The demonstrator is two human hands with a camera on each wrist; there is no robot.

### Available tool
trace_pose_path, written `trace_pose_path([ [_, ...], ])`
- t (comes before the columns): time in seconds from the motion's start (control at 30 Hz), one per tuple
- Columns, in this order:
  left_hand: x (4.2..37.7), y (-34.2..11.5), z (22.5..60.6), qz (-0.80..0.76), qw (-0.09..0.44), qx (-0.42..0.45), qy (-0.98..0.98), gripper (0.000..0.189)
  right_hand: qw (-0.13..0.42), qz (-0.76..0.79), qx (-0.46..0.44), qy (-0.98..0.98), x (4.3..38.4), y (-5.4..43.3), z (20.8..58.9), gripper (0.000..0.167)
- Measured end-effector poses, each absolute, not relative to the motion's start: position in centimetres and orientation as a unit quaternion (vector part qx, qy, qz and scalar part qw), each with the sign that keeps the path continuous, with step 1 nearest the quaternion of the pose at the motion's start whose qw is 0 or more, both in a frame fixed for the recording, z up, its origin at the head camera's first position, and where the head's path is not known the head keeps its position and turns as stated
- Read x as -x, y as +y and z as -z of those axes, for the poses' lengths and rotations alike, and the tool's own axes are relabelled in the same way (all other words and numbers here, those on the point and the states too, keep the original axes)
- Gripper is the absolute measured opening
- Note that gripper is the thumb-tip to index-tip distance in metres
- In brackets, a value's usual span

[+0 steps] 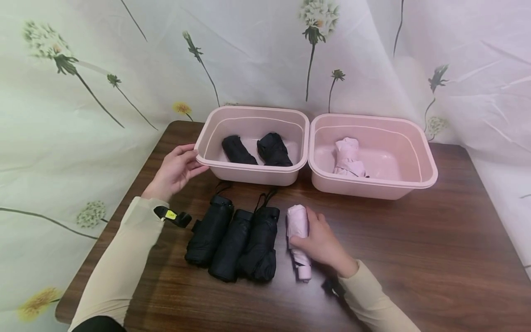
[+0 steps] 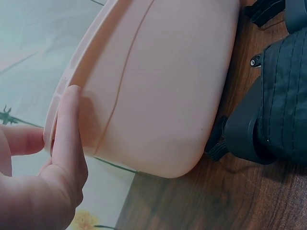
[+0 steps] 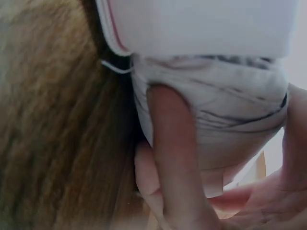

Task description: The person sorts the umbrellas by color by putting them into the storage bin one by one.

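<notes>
My right hand (image 1: 322, 240) grips a folded pale pink umbrella (image 1: 297, 226) that lies on the table, thumb over one side. In the right wrist view the fingers curl against the umbrella's wrapped cloth (image 3: 230, 100). At the left pink bin (image 1: 253, 174), my left hand (image 1: 176, 169) holds the rim at its near left corner. The left wrist view has the rim (image 2: 60, 91) pinched between thumb and fingers. Two folded black umbrellas (image 1: 273, 150) lie inside that bin. Between the hands, three folded black umbrellas (image 1: 209, 233) lie side by side on the table.
A second pink bin (image 1: 373, 186) stands against the first on the right, with a folded pink umbrella (image 1: 348, 157) inside. Behind the dark wooden table (image 1: 448, 258) hangs a white cloth (image 1: 257, 55) printed with dandelions.
</notes>
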State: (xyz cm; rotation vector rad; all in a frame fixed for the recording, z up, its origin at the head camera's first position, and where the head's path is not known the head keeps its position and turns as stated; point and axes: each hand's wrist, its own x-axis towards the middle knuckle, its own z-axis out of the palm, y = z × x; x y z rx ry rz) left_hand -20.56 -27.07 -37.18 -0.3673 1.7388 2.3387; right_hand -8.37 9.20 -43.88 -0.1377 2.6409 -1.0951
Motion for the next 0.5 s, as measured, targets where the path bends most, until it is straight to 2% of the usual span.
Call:
trace_pose_path([
  [0.5, 20.4, -27.0, 37.3, -0.791, 0.1, 0.131, 0.589, 0.025, 0.135, 0.436, 0.042, 0.889, 8.6, 10.5, 44.1, 0.082],
])
